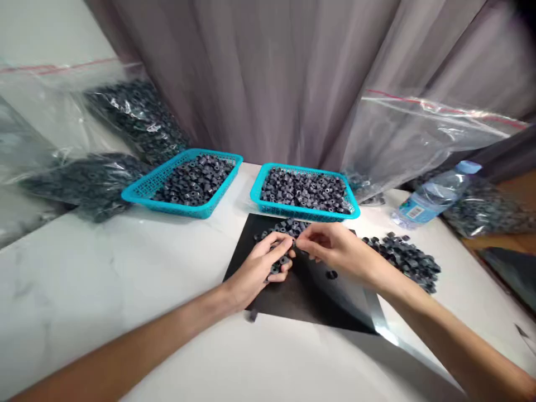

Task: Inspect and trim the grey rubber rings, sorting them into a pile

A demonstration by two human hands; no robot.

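Observation:
My left hand (268, 257) is curled around several small dark grey pieces with round holes (274, 268), its thumb and index finger pinched together. Close against its fingertips, my right hand (324, 243) is closed in a pinch on a tiny dark piece (293, 244), mostly covered by the fingers. Both hands are above a black mat (310, 301). Behind them on the mat lies a heap of the same pieces (288, 226). One loose piece (331, 274) rests below my right hand, and another (252, 316) sits just off the mat's front edge.
Two blue plastic baskets (209, 210) (305, 213) full of dark pieces stand at the back. A loose pile (408, 259) lies to the right, near a water bottle (438, 195). Clear bags of pieces (138, 117) (481, 206) flank both sides. A grey curtain (268, 78) hangs behind.

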